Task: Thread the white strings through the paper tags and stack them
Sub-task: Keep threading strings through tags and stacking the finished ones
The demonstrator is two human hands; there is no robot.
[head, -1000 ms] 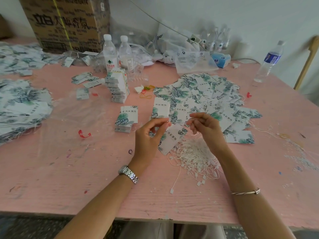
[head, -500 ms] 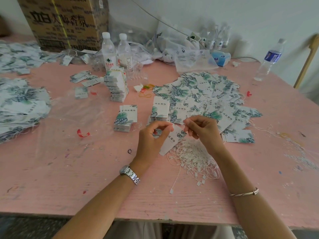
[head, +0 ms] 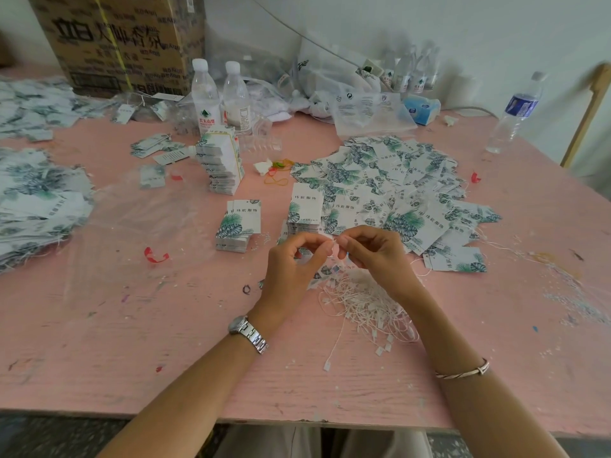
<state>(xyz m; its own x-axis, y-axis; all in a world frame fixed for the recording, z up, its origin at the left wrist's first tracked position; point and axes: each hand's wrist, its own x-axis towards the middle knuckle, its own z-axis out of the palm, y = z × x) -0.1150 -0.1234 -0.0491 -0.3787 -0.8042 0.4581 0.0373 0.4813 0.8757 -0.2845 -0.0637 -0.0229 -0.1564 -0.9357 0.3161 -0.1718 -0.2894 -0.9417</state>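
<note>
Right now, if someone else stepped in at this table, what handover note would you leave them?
Left hand pinches a paper tag; right hand pinches a white string at its top; whether it is through is hidden.
Spare strings lie under the hands, loose tags spread beyond, neat stacks left of them.
Done, seemingly: far-left heap, strings showing at its edges.
Left: finish this tag, stack it, work through the spread.
</note>
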